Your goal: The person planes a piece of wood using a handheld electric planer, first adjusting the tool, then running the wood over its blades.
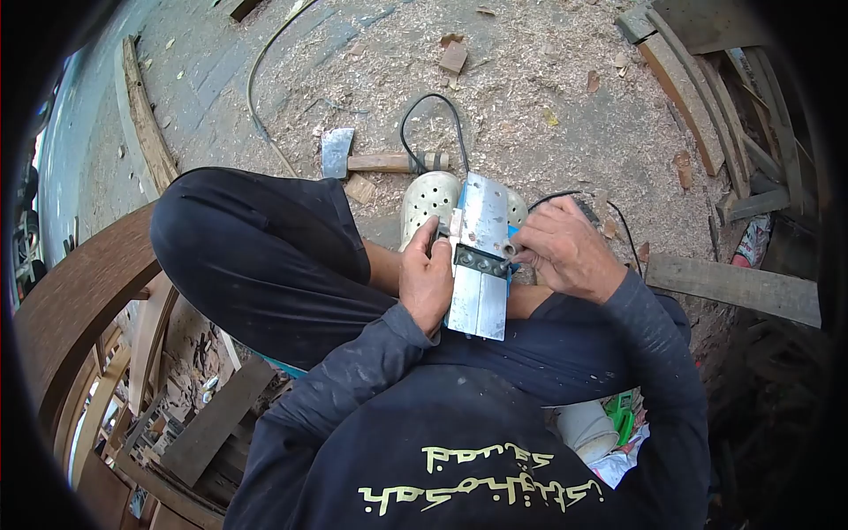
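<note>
An electric hand planer [484, 216] rests upside down on my lap, its silvery sole facing up. The dark cutter drum [480, 260] with several bolts lies across its middle. My left hand [427, 281] grips the planer's left side, thumb and forefinger beside the drum. At the opposite side, my right hand [570, 247] has its fingers pinched close to the drum's end. Whatever those fingers hold, if anything, is too small to make out. Blue parts of the body show along the planer's edges.
A hatchet [380, 162] lies beyond my pale clog [429, 201] on ground strewn with shavings. Black cable [430, 99] loops beside it. Wooden boards [685, 102] are stacked at the right, with a plank [738, 287] nearer. Curved timber [84, 300] stands at left.
</note>
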The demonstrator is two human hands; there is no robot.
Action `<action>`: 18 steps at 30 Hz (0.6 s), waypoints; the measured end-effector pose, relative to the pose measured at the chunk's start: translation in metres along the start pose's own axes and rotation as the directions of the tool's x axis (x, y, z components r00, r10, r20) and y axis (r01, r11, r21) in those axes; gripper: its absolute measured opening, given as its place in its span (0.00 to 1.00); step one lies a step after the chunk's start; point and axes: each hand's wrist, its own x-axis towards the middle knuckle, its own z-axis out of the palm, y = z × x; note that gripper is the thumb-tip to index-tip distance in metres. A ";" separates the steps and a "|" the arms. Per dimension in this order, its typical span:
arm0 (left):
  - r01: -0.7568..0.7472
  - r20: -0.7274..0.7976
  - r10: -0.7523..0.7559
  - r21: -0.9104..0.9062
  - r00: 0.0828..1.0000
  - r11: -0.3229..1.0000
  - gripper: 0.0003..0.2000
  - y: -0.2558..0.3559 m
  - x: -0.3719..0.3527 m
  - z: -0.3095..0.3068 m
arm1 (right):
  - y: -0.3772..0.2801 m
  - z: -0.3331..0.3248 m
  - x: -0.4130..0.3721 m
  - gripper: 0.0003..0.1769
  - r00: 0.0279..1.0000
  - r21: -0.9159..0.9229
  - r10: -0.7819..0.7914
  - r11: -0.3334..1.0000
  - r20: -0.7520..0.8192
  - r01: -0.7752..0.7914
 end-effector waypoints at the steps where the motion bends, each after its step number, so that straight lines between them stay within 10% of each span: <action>1: -0.023 -0.003 0.023 0.003 1.000 1.000 0.29 -0.005 0.002 -0.001 | 0.001 0.003 -0.001 0.12 0.998 0.015 0.053 0.998 0.018 -0.053; 18: -0.056 -0.010 0.055 -0.034 0.998 0.998 0.28 -0.003 0.000 0.002 | 0.000 0.007 0.001 0.11 0.998 -0.006 0.063 0.998 0.016 -0.063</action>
